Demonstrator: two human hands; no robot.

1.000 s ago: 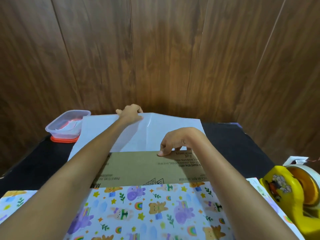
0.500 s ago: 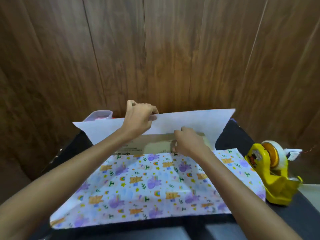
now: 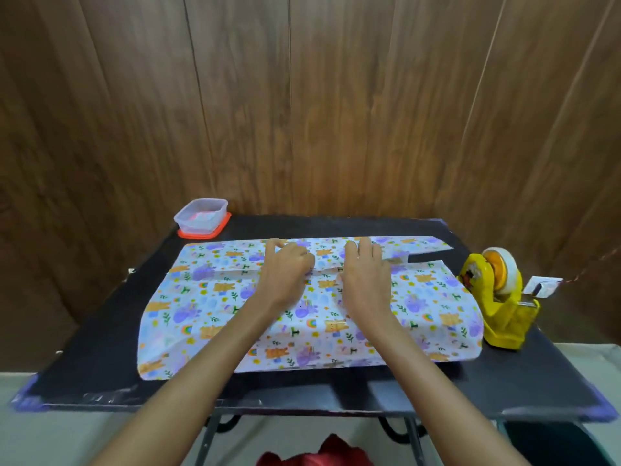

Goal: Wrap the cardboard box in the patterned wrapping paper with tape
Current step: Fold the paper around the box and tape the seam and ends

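So the patterned wrapping paper point(image 3: 208, 311) is folded over on the black table point(image 3: 100, 331), printed side up: bears, purple critters, rainbows, little stars. The cardboard box is completely hidden under it, so none of its printing shows. The two flaps meet along a seam running across the middle.

Both hands sit side by side on that seam. The right hand point(image 3: 364, 274) lies flat with its fingers straight, pointing away and pressing the paper down. The left hand point(image 3: 287, 274) rests on the paper too, but it's blurry, so I can't tell whether its fingers are bent or flat.

Over on the right, the far flap sticks out past the near one and a strip of table shows between them.

A yellow tape dispenser point(image 3: 494, 297) stands just beside the paper's right edge. It has a cartoon sticker on it, with no text I can read. There's a small white tag point(image 3: 542, 285) next to it, too tiny to read. A clear plastic tub point(image 3: 201, 215) sits on an orange lid point(image 3: 218, 231) in the back left corner.
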